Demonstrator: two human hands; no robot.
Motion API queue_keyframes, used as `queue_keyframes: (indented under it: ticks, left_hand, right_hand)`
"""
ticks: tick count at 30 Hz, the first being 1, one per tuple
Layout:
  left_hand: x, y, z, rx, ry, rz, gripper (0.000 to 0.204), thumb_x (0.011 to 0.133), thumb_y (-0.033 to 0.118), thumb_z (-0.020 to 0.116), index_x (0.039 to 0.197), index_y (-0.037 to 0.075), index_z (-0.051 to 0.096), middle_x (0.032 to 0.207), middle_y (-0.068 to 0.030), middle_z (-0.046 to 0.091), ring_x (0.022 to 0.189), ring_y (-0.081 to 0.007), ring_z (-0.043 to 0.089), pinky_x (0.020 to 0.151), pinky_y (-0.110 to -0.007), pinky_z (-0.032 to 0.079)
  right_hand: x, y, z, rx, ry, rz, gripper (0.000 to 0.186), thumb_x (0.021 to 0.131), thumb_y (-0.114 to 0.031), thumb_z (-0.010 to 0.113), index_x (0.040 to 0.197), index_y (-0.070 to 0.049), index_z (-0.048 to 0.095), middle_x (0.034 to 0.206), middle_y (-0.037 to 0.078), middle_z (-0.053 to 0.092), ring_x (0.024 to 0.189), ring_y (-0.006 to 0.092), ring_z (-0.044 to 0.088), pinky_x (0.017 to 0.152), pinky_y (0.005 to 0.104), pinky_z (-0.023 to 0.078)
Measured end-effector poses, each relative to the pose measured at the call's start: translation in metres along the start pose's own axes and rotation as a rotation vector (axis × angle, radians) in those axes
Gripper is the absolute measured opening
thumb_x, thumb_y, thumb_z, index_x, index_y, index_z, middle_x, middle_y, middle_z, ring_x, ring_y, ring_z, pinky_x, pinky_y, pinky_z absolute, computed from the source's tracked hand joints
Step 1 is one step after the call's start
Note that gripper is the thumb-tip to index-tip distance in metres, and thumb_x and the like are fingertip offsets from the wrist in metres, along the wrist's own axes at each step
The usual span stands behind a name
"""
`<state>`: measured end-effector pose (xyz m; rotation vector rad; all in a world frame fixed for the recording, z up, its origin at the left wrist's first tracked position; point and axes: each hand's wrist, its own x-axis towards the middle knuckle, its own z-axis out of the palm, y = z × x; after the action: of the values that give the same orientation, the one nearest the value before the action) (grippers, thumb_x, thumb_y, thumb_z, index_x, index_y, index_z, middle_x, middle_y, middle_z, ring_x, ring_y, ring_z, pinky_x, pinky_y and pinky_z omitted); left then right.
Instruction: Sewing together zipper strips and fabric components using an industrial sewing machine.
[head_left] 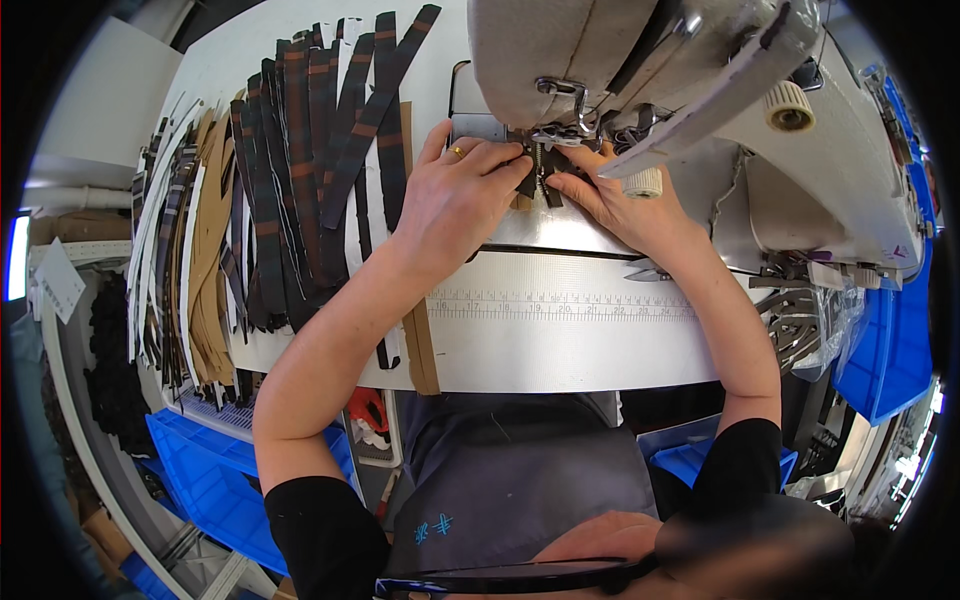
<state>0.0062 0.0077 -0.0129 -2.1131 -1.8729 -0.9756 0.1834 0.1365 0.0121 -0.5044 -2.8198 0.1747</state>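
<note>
A short piece of zipper [539, 166] with metal teeth and dark tape lies under the needle area of a sewing machine [590, 60]. My left hand [462, 190], a ring on one finger, has its fingertips closed on the dark tape from the left. On the other side, my right hand [625, 200] pinches the tape's right edge with thumb and forefinger; the machine head hides part of its fingers. Both hands are close to the metal bed plate [520, 222]. A bit of brown material shows beneath the zipper.
Bundled dark plaid strips [290, 170] and tan strips [210, 240] hang over the table's left side. A printed ruler [570, 305] runs along the white table [560, 360]. Small scissors [648, 273] lie by my right forearm. Blue bins [215, 480] stand below left, another blue bin [880, 350] at right.
</note>
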Motion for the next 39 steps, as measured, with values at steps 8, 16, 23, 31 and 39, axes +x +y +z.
queue_keyframes:
  ticks: [8,16,23,31,39]
  left_hand:
    - [0.001,-0.001,0.003,0.001,0.075,0.056,0.023,0.073,0.009,0.069,0.096,0.009,0.07,0.1,-0.0015,0.064,0.091,-0.0195,0.063,0.098,-0.046,0.039]
    - [0.001,-0.002,-0.004,-0.046,0.01,0.095,0.021,0.074,0.008,0.069,0.094,0.01,0.07,0.094,-0.0012,0.063,0.086,-0.0206,0.064,0.098,-0.044,0.04]
    - [0.0,-0.001,-0.01,-0.022,-0.007,0.122,0.019,0.075,0.009,0.069,0.094,0.01,0.07,0.099,-0.0014,0.067,0.088,-0.019,0.066,0.1,-0.049,0.037]
    - [-0.002,0.0,-0.012,0.0,-0.046,0.095,0.022,0.075,0.009,0.07,0.097,0.011,0.07,0.1,-0.001,0.067,0.089,-0.0208,0.066,0.101,-0.049,0.037]
    - [-0.001,0.0,-0.01,-0.003,-0.009,0.09,0.02,0.073,0.008,0.07,0.093,0.011,0.07,0.095,-0.0003,0.064,0.085,-0.0203,0.064,0.098,-0.047,0.038]
  right_hand:
    - [-0.005,-0.006,-0.003,0.294,0.112,-0.041,0.026,0.088,-0.017,0.064,0.114,-0.013,0.063,0.088,0.012,0.065,0.072,0.0289,0.062,0.065,0.0349,0.049]
    - [-0.002,0.003,0.014,0.477,0.131,-0.194,0.03,0.075,-0.001,0.064,0.101,-0.015,0.068,0.097,0.008,0.064,0.086,0.032,0.06,0.075,0.0411,0.049]
    - [-0.013,-0.004,-0.008,0.3,0.203,-0.189,0.042,0.081,0.002,0.061,0.12,-0.015,0.061,0.098,0.007,0.064,0.082,0.0249,0.064,0.072,0.034,0.051]
    - [-0.012,-0.013,0.0,0.081,0.162,-0.188,0.049,0.077,-0.006,0.064,0.124,-0.016,0.058,0.075,0.006,0.059,0.066,0.0246,0.06,0.057,0.0362,0.048]
    - [-0.014,-0.009,-0.003,0.165,0.132,-0.176,0.038,0.077,-0.006,0.065,0.114,-0.014,0.063,0.077,0.007,0.06,0.068,0.025,0.062,0.057,0.0362,0.049]
